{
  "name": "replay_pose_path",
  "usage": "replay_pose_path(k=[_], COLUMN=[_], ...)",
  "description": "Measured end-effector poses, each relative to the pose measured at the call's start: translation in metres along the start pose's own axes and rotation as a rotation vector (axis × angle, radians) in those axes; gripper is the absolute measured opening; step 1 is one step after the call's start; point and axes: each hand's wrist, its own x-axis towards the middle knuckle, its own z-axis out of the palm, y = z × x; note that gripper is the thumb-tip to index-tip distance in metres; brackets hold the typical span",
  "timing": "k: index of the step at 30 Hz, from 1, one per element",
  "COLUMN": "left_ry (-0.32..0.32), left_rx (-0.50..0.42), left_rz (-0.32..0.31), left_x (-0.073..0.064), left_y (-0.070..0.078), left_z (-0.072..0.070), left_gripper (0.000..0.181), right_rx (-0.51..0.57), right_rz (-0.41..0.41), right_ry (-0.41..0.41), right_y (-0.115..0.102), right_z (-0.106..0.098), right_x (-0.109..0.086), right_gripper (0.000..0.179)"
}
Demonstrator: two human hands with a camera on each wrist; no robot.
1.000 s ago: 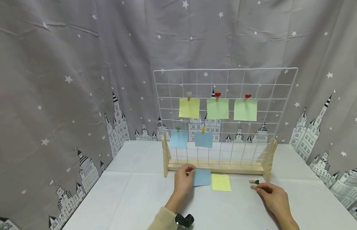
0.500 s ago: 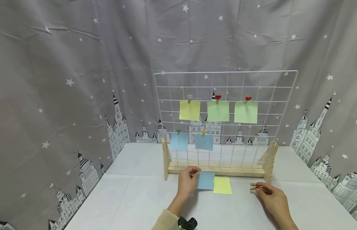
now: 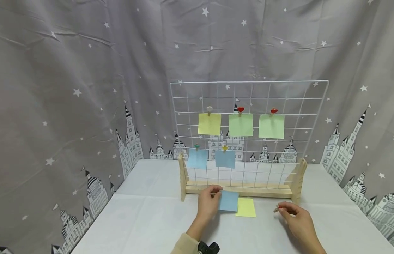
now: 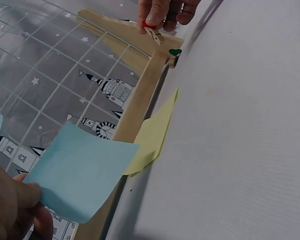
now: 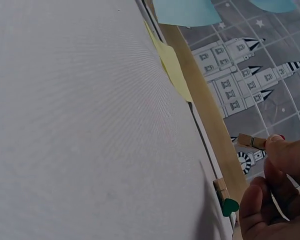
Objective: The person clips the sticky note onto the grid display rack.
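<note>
My left hand [image 3: 207,204] pinches the left edge of a blue sticky note [image 3: 229,201] in front of the rack's base. In the left wrist view the note [image 4: 85,170] is raised off the table. Its right edge overlaps a yellow sticky note [image 3: 246,207] lying on the cloth. Over to the right, my right hand [image 3: 298,220] pinches a small wooden clothespin [image 5: 252,142] with a red heart, between thumb and fingertips. A second clothespin with a green heart [image 5: 229,207] lies on the table below that hand; the hand hides it in the head view.
Behind the hands stands a white wire grid [image 3: 249,82] on a wooden base [image 3: 263,193]. Heart clothespins hold a yellow note [image 3: 209,124], two green notes [image 3: 240,125] and two blue notes [image 3: 197,158] on it. A grey curtain [image 3: 89,63] hangs behind the white table.
My left hand has shifted right with the blue note, which now covers the yellow note's left edge. My right hand has taken up the red-heart clothespin from the table.
</note>
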Motion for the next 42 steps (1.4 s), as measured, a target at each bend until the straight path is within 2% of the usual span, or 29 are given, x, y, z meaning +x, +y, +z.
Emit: replay_pose_path(k=[3,8,15,25,42], left_ry=[-0.004,0.005,0.006,0.023,0.014], left_rx=[-0.006,0.023,0.030,0.025,-0.024], left_rz=[0.004,0.015,0.052,0.028,0.062], left_x=[0.002,0.007,0.018,0.022,0.027], left_y=[0.002,0.005,0.017,0.030,0.053], left_z=[0.001,0.002,0.002,0.004,0.009], left_gripper=[0.015,0.015,0.013,0.009,0.006], right_rx=[-0.002,0.009,-0.019,0.001,0.056], right_rz=[-0.016,0.006,-0.021,-0.022,-0.105], right_ry=[-0.004,-0.037,-0.003,-0.004,0.074], right_y=[-0.001,-0.003,-0.011,-0.017,-0.051], right_z=[-0.001,-0.003,-0.013,-0.018,-0.017], right_x=[-0.002,-0.002,-0.001,0.001,0.005], right_gripper=[0.024,0.026,0.030,0.040,0.026])
